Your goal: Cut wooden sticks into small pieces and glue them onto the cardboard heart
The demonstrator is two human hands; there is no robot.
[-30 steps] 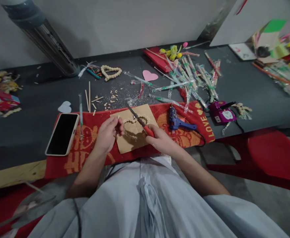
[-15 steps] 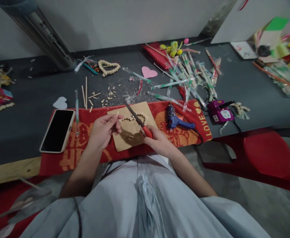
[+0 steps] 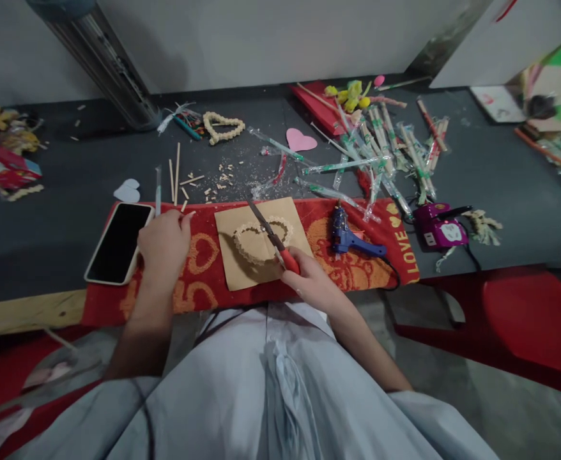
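Note:
My right hand (image 3: 309, 278) is wrapped around the red handles of a pair of scissors (image 3: 280, 246), its dark blades pointing away from me and slightly left. Beneath the blades, a heart-shaped frame of small pale wooden pieces (image 3: 252, 257) rests on a square of brown cardboard (image 3: 237, 281). Back up, my left hand (image 3: 164, 246) is low over the towel beside the phone (image 3: 117, 246). It covers the lower end of a clear plastic wrapper (image 3: 158, 182). Most of its fingers are hidden, so any hold cannot be made out.
A red towel (image 3: 204, 300) lies under the work. On it rests a blue glue gun (image 3: 352, 239). Thin wooden sticks (image 3: 177, 172), cut bits, a second heart frame (image 3: 223, 136), a pink paper heart (image 3: 301, 139) and wrapped sticks (image 3: 376, 140) lie behind. A purple box (image 3: 438, 227) stands right.
My left hand has moved left, from beside the heart frame to the phone and wrapper; the small pale stick piece at its fingertips no longer shows clearly. The scissors stay in my right hand.

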